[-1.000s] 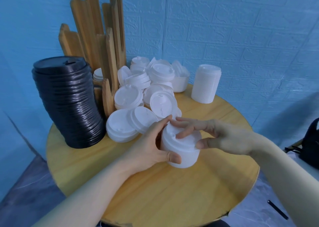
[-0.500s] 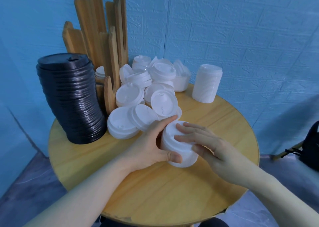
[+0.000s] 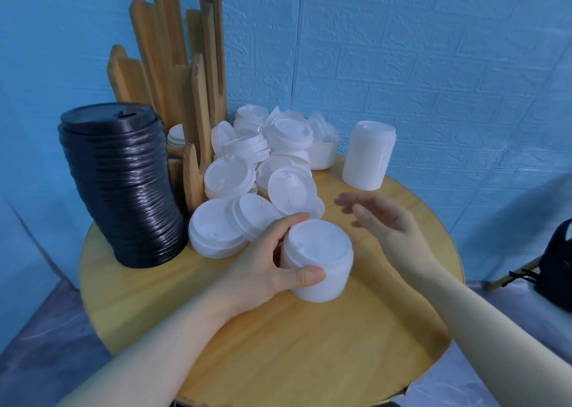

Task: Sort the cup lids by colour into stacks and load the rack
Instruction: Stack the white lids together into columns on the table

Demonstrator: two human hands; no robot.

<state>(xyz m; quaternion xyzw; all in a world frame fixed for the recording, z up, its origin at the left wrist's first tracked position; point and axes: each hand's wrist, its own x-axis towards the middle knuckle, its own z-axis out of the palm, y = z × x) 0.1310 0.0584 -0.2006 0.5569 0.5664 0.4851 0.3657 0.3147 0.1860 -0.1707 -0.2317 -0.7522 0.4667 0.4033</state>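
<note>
Lids are what we sort, and they look thin, light moulded plastic: springy at the rim, easy to dent at the dome, slick enough to slide off one another. On the left of the surface [image 3: 148, 286] stands the tall black stack [image 3: 123, 187], leaning a little, with the wooden rack [image 3: 182, 75] just behind it. Such a column would, we judge, best be taken low around its sides, since a push near the top could topple it. Next comes the loose heap of white lids [image 3: 263, 171], some flat, some tipped on edge; we would lift each by its rim, not its centre. In front of the heap our left hand [image 3: 263, 270] grips the short white stack [image 3: 317, 259], thumb across its near side and fingers curled round the far side, the stack resting on the surface. Our right hand [image 3: 383, 221] hovers just beside it, fingers spread and slack, holding nothing and touching nothing. Far right, near the wall, a taller white stack [image 3: 368, 156] stands alone.
</note>
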